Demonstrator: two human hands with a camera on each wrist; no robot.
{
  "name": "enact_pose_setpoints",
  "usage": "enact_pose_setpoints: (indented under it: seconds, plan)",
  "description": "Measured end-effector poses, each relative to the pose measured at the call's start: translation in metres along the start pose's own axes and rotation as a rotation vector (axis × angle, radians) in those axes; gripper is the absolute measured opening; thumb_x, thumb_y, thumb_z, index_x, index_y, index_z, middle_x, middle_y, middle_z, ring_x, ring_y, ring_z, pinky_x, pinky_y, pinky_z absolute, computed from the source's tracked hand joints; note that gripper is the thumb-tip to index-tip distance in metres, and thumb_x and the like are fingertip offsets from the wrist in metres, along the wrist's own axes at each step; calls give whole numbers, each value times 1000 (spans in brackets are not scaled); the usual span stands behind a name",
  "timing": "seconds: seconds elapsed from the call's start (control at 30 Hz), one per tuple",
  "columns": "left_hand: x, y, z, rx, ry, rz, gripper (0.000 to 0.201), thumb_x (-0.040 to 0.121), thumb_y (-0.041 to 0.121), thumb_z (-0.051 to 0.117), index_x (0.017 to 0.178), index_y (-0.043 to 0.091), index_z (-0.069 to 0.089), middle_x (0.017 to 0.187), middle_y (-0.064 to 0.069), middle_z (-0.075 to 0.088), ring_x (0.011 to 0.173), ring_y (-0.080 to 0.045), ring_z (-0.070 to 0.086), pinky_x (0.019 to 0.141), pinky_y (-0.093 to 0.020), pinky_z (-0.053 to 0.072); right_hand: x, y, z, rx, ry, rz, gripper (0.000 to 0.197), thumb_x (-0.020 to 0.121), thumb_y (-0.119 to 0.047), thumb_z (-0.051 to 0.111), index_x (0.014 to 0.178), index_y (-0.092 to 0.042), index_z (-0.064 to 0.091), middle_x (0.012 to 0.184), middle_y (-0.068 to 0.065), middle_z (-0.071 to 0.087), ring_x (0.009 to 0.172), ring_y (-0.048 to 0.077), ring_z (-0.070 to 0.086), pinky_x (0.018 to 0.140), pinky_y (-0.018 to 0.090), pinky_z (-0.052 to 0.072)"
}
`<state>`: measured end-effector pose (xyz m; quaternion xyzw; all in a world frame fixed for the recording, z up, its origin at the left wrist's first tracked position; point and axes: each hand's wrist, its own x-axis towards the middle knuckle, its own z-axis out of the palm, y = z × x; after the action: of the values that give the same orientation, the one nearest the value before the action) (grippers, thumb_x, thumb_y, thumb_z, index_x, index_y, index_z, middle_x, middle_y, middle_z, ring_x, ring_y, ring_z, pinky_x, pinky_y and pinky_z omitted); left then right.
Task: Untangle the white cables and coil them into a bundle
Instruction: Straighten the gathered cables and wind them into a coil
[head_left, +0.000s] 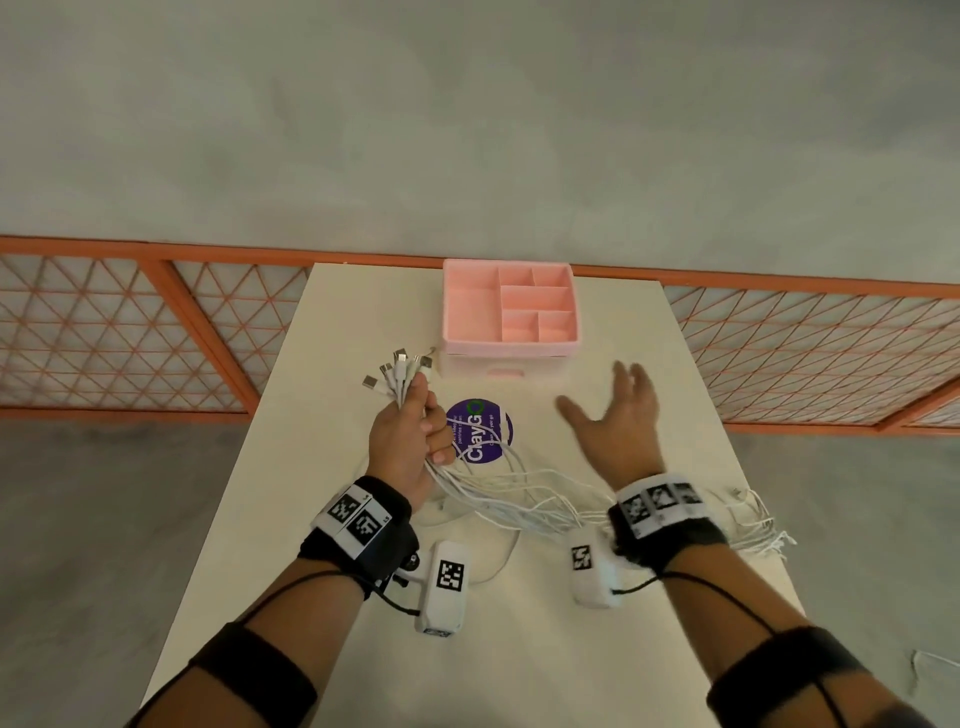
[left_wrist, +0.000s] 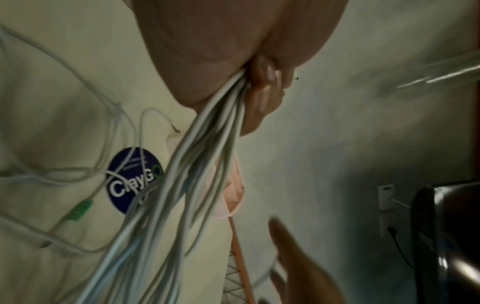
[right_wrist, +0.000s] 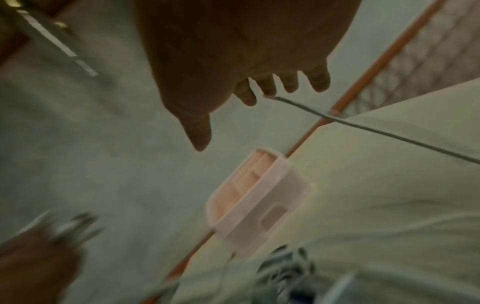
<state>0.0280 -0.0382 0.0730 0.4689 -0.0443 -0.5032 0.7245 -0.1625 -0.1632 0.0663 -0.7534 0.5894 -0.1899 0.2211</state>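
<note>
My left hand (head_left: 410, 431) grips a bunch of white cables (head_left: 498, 493) near their plug ends (head_left: 400, 366), which fan out above the fist. The cables trail down and right across the table, under my right wrist, to loose ends (head_left: 758, 525) near the right edge. In the left wrist view the cables (left_wrist: 207, 148) run out of the curled fingers (left_wrist: 265, 86). My right hand (head_left: 618, 410) hovers above the table with fingers spread and holds nothing. In the right wrist view one thin cable (right_wrist: 363, 127) passes just below the spread fingers (right_wrist: 288, 86); contact is unclear.
A pink compartment organiser (head_left: 509, 312) stands at the table's far edge. A round purple sticker (head_left: 480, 431) lies on the white table (head_left: 623, 649). An orange mesh railing (head_left: 130, 322) runs behind the table. Loose cable loops (left_wrist: 78, 164) lie on the table beside the sticker.
</note>
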Motion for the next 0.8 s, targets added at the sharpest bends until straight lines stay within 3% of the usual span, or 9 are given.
enact_pose_setpoints:
  seconds: [0.1,0.17,0.27,0.33,0.43,0.5,0.57,0.7,0.8]
  plan:
    - [0,1,8,44,-10,35,36,102,41,49,76,17,47,52,6,32,38,-7,25,37,-20,26,-23,-41,21,63,-82,-99,94,85,-59,62,154,-11,18,162,15,9,148,33,12,119,46,20]
    - [1,0,10,71,2,44,36,102,41,50,77,16,47,51,6,32,38,-8,26,38,-20,27,-34,-58,31,204,-204,-178,84,87,-55,62,151,-13,28,158,10,24,144,26,28,117,40,28]
    - [2,1,7,60,34,38,35,101,40,51,77,15,48,51,5,32,38,-9,29,41,-21,32,-49,-72,41,485,-589,-310,68,80,-55,69,138,-27,47,121,-10,61,109,8,59,103,38,47]
    - [0,3,5,33,32,28,34,101,40,51,79,15,47,51,5,31,38,-9,27,37,-20,30,-55,-72,48,499,-725,-333,55,76,-48,76,123,-32,54,93,-17,60,84,4,59,89,32,52]
    - [-1,14,2,-40,-5,28,36,102,41,50,76,16,48,51,6,31,38,-6,25,36,-19,26,-50,-59,51,209,-706,-361,32,77,-48,74,91,-23,60,75,-8,59,66,9,55,66,28,45]
    - [1,28,-1,-72,-19,48,38,102,43,48,74,18,48,51,7,30,38,-5,24,36,-19,25,-43,-37,50,-18,-719,-385,21,84,-38,69,82,-20,59,79,0,64,72,16,57,66,26,41]
    - [4,44,-5,-100,-26,80,39,101,45,47,73,19,48,52,8,30,39,-5,23,37,-19,25,-35,-5,43,-122,-699,-305,13,88,-31,64,83,-20,59,82,2,64,76,20,59,68,25,40]
    - [9,64,-11,-140,-22,134,40,102,47,46,72,21,49,51,8,29,38,-6,22,37,-18,25,-16,61,16,-336,-632,-167,13,87,-34,61,86,-22,66,86,2,69,85,22,66,74,27,48]
    - [12,70,-15,-157,-13,151,41,103,48,44,72,21,49,51,9,29,38,-5,21,36,-18,24,-6,102,-8,-499,-595,-82,10,84,-37,61,80,-27,61,89,0,69,86,21,65,73,25,45]
